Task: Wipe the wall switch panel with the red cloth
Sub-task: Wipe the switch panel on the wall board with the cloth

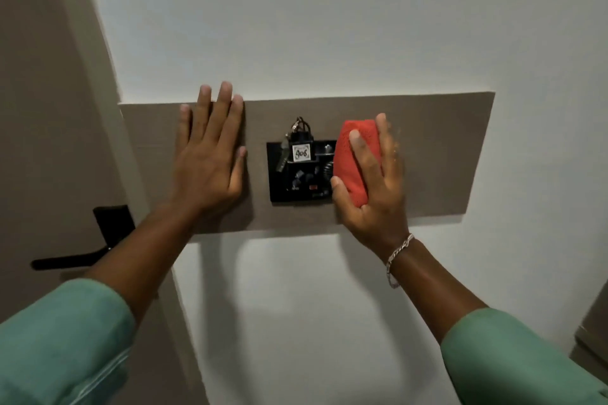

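A black wall switch panel (297, 186) sits in the middle of a wide brown backing board (444, 154) on the white wall. A key tag reading 406 (302, 152) and keys hang in its upper slot. My right hand (375, 187) presses a folded red cloth (353, 158) against the panel's right edge, thumb and fingers wrapped over it. My left hand (210, 154) lies flat on the board just left of the panel, fingers spread, holding nothing.
A black door handle (98, 240) sticks out from the beige door at the left. White wall surrounds the board above and below. A brownish surface edge shows at the lower right corner (592, 332).
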`<state>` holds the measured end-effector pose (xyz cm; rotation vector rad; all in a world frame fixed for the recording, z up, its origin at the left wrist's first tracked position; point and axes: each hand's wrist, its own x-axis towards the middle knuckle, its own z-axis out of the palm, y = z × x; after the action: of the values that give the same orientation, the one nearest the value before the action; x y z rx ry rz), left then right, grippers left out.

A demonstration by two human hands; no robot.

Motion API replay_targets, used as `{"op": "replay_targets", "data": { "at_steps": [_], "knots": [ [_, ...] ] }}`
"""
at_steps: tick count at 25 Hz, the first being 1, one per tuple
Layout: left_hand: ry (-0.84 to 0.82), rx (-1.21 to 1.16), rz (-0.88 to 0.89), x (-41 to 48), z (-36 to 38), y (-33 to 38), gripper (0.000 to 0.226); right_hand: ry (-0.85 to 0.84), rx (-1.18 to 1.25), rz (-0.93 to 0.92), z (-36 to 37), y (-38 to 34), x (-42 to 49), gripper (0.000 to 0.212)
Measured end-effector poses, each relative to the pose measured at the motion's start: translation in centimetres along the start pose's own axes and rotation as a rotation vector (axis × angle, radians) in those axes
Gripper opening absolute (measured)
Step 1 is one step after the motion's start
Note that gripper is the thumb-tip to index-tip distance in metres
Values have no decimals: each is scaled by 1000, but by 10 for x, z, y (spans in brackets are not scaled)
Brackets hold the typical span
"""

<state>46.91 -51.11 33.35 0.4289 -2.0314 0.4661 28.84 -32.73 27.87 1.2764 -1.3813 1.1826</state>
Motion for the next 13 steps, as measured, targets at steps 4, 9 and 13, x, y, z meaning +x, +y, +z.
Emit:
{"op": "replay_targets", "data": {
  "at_steps": [4, 9, 13],
  "knots": [
    [103, 271, 61, -7, 31, -17, 73, -87, -166, -37, 31, 2, -4, 60],
    [180, 266, 83, -6, 33, -19, 75, -35, -218, -95, 27, 21, -10, 57],
    [189, 290, 94, -5, 32, -18, 74, 33, -177, 10, 42, 3, -1, 53]
  ]
}}
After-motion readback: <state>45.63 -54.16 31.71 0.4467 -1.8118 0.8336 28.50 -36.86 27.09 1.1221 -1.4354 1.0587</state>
